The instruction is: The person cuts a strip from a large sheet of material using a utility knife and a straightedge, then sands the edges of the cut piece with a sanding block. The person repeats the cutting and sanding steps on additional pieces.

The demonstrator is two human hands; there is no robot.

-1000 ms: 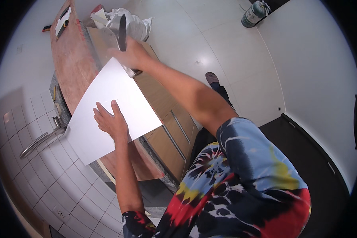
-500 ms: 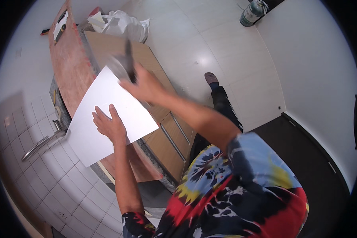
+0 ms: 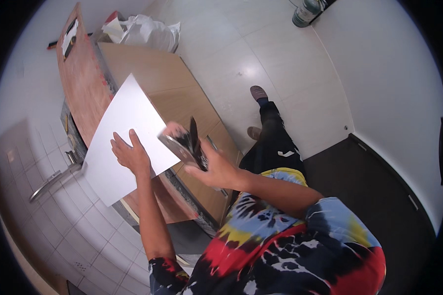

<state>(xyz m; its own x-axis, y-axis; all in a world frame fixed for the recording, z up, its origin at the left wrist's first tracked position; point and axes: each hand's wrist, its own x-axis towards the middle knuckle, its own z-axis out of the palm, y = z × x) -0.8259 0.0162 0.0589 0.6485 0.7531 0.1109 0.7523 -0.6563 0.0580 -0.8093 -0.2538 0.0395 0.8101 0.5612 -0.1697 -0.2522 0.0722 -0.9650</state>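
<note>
A white sheet [image 3: 110, 162] lies over a long reddish wooden board [image 3: 83, 93] and the counter beneath it. My left hand [image 3: 133, 155] rests on the sheet with fingers spread. My right hand [image 3: 211, 167] grips a wide, shiny metal tool [image 3: 179, 145] with a black handle, held over the sheet's right edge; its exact kind is unclear. A small white item with a dark tool [image 3: 70, 39] is at the board's far end.
Light wooden cabinet panels [image 3: 177, 88] border the work on the right. A curved faucet [image 3: 51, 182] is at left, a white bag [image 3: 150, 34] beyond the counter. My foot [image 3: 258, 93] is on the tiled floor; a green cylinder [image 3: 305, 12] stands by the wall [image 3: 379, 73].
My right hand and the metal tool have swept from the sheet's far corner toward my body and rightward. My left hand has shifted only slightly, and more of my legs now shows.
</note>
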